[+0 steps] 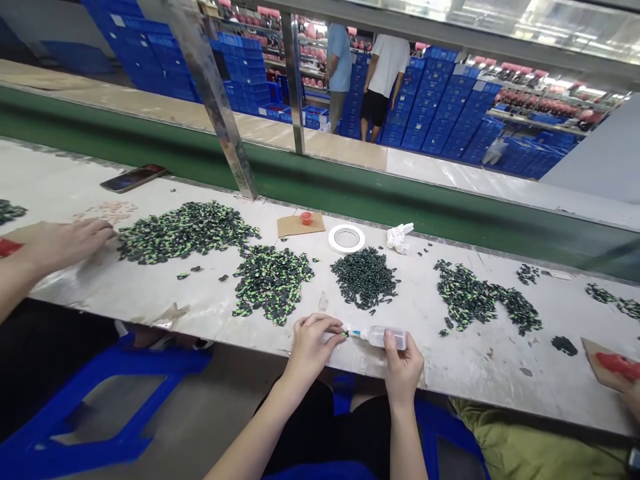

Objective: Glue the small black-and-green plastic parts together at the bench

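I've got the right hand (406, 368) gripping a bottle (379, 337), light and squeezable I'd judge, best held mid-body, the left hand (315, 341) pinching a small piece (345, 333), probably stiff, though blurry.

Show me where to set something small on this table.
Bare table shows between the dark pile and the black-and-green pile to its right, beyond the right hand. Another free patch lies left of the phone. It is crowded left of the dark pile, where two heaps meet.
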The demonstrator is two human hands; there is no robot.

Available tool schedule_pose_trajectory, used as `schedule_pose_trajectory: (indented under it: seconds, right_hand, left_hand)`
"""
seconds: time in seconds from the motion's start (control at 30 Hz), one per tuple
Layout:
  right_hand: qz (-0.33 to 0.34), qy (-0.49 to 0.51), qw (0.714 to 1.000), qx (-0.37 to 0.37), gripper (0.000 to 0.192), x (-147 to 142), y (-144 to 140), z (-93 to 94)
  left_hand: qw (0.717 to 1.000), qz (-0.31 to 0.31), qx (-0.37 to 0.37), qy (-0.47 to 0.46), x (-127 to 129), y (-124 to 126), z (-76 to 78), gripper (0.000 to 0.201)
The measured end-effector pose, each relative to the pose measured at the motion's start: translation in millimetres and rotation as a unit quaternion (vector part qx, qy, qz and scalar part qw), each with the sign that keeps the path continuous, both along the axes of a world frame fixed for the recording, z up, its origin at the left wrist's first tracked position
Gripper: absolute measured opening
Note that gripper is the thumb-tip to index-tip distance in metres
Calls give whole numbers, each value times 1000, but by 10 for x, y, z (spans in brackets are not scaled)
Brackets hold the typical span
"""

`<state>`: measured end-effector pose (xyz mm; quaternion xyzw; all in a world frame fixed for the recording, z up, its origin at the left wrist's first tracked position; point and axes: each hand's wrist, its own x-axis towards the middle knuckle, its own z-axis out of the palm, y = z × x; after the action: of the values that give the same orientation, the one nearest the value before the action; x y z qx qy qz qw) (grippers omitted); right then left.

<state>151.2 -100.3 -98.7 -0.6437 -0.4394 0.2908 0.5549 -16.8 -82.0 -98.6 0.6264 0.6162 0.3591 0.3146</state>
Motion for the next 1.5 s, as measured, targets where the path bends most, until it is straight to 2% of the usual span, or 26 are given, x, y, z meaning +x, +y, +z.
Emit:
schedule_pose_trajectory:
  seconds: [0.37,0.63,0.87,1.3,1.43,1.5]
  right_hand:
    - [6,-57,998,1,42,-42,-36,7]
    - [-5,-59,998,-3,42,-50,-36,32]
    - [2,-37,999,-6,43,-76,-33,53]
    - [8,-56,998,2,44,-59,-26,56]
    - [-10,-28,999,15,43,-3,-11,-16]
    - [-56,21,998,29,42,58,2,-62]
  left_hand:
    - [1000,16,-12,-13,6,3,15,15]
    - [1000,4,-2,-6,-23,2,-65,9]
    - [1000,13,-12,-5,-18,13,-29,12]
    - [1000,13,-14,-3,-11,22,-18,14]
    - [1000,5,-25,3,-5,18,10,13]
    - [999,1,-41,10,-9,28,47,15]
